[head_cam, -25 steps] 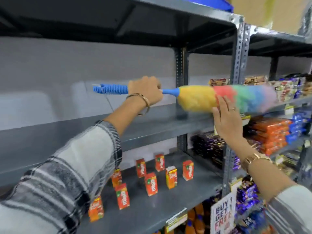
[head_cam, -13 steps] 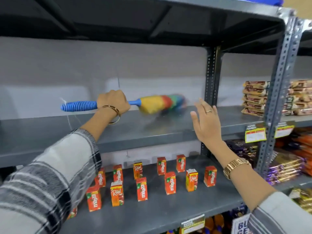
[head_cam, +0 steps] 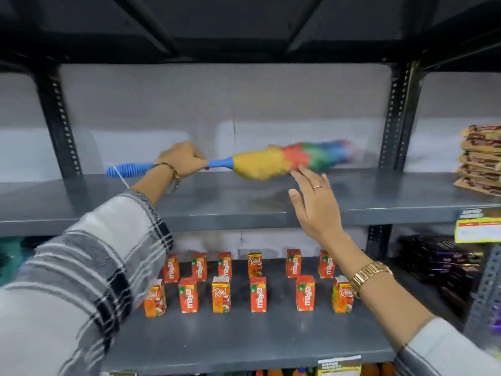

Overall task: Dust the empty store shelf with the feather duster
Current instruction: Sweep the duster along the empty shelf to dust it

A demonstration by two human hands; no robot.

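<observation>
Grey metal shelf [head_cam: 217,202] is seen bare across the middle bay; it spans between slotted uprights [head_cam: 393,118]. Below it, a lower shelf [head_cam: 244,340] carries two rows of juice cartons [head_cam: 257,294]. Stacked snack packs [head_cam: 479,161] sit at the right end of the same level, past the upright.

Feather duster [head_cam: 292,160] is held roughly level, its head just above or brushing the shelf surface near the back; contact can't be confirmed, the head is motion-blurred. Blue handle is clenched mid-length by the left hand [head_cam: 181,160], butt end sticking out left. Right hand [head_cam: 314,202] is open, fingers spread, grasping nothing, hovering just in front of the duster head over the shelf edge.

Risks, as judged:
- Sweep carried too far right: head clips the upright or knocks the snack packs.
- Open right hand sits in the sweep path, so the stroke could be fouled.
- Dust pushed off the front edge would land on the cartons below.
</observation>
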